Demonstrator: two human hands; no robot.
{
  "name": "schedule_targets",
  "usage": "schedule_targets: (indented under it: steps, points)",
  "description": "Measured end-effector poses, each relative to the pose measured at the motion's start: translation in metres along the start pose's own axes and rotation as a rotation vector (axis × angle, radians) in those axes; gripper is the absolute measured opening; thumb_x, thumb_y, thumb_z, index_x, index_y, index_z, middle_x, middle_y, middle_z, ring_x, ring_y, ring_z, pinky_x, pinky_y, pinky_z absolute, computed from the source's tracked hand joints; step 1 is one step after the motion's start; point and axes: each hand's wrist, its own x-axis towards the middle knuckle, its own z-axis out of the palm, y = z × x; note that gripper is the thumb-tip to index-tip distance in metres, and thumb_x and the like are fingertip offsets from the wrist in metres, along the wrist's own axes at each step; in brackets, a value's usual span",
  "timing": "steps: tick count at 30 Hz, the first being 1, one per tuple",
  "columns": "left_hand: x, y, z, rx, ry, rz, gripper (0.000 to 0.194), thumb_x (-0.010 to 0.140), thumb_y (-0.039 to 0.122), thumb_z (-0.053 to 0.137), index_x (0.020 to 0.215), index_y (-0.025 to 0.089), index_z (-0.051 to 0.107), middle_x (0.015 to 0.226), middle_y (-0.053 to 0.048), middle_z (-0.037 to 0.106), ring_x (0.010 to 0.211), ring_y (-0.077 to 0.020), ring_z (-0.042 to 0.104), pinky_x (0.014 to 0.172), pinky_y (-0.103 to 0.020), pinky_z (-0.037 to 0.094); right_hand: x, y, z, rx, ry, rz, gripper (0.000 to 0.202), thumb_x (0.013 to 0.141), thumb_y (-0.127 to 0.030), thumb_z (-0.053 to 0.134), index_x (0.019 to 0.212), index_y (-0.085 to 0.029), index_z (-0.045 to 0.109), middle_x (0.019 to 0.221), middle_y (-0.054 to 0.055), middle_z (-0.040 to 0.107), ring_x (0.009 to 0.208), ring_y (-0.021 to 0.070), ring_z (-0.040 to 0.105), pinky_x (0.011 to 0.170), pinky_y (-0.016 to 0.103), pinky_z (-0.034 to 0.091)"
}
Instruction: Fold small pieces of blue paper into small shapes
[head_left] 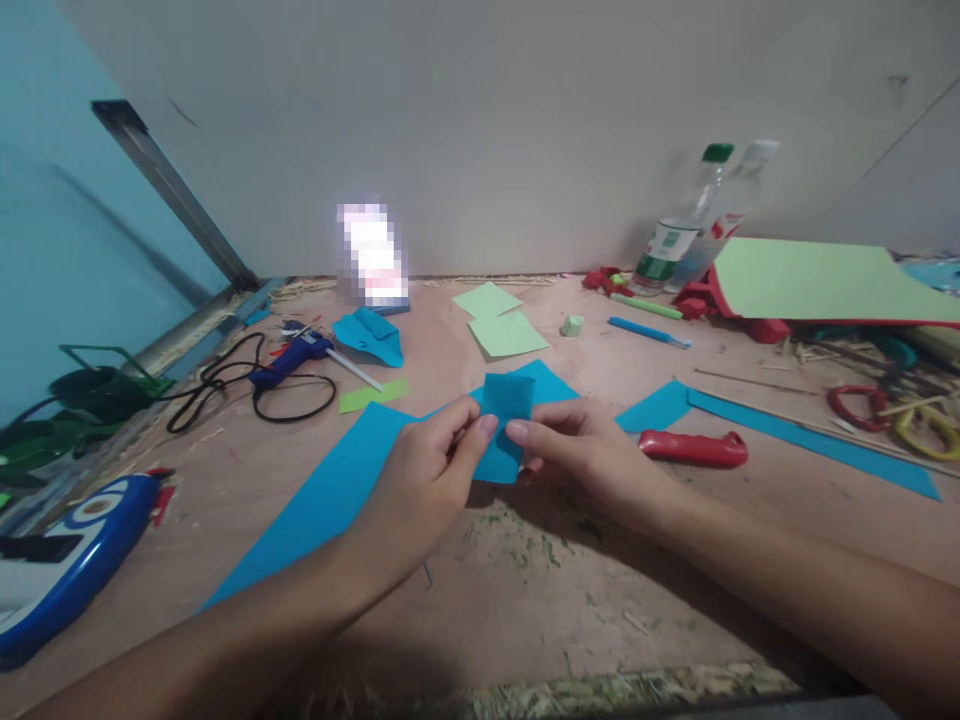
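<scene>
Small folded blue paper piece is held upright between both hands over the pale wooden desk. The left hand pinches its left edge, thumb on the near face; the right hand pinches the right edge the same way. Large blue paper sheets lie beneath and beside the left hand. Beyond are two pale green paper squares, one overlapping the other. A red-handled cutter rests just beside the right hand.

Both hands meet centrally, thumbs inward, the forearms angling outward.
</scene>
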Motion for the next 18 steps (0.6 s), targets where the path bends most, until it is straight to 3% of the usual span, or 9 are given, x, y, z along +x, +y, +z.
schedule_targets:
  steps: [6, 13, 18]
  points:
    - [0.002, -0.001, 0.003, -0.027, 0.0, -0.02, 0.039, 0.105, 0.045, 0.047, 0.075, 0.022, 0.043, 0.068, 0.005, 0.037, 0.065, -0.0146, 0.039, 0.06, -0.031, 0.028, 0.0, -0.005, 0.001, -0.025, -0.015, 0.019, 0.048, 0.073, -0.055, 0.091, 0.059, -0.016, 0.067, 0.06, -0.001, 0.058, 0.057, 0.0106, 0.048, 0.058, 0.026, 0.042]
    - [0.0, -0.003, 0.004, -0.156, 0.042, -0.049, 0.038, 0.105, 0.046, 0.05, 0.077, 0.022, 0.044, 0.072, 0.004, 0.039, 0.069, -0.0149, 0.04, 0.059, -0.026, 0.037, -0.001, 0.001, 0.0, 0.002, -0.079, 0.081, 0.047, 0.075, -0.061, 0.089, 0.074, -0.015, 0.077, 0.074, 0.006, 0.074, 0.066, 0.0156, 0.066, 0.066, 0.028, 0.053]
    - [0.001, -0.008, 0.007, -0.25, 0.023, -0.072, 0.038, 0.105, 0.05, 0.052, 0.079, 0.022, 0.045, 0.075, 0.004, 0.041, 0.071, -0.0153, 0.041, 0.059, -0.025, 0.042, 0.0, 0.005, 0.0, 0.009, -0.085, 0.082, 0.048, 0.076, -0.062, 0.088, 0.074, -0.015, 0.077, 0.075, 0.008, 0.076, 0.068, 0.0167, 0.07, 0.068, 0.028, 0.054]
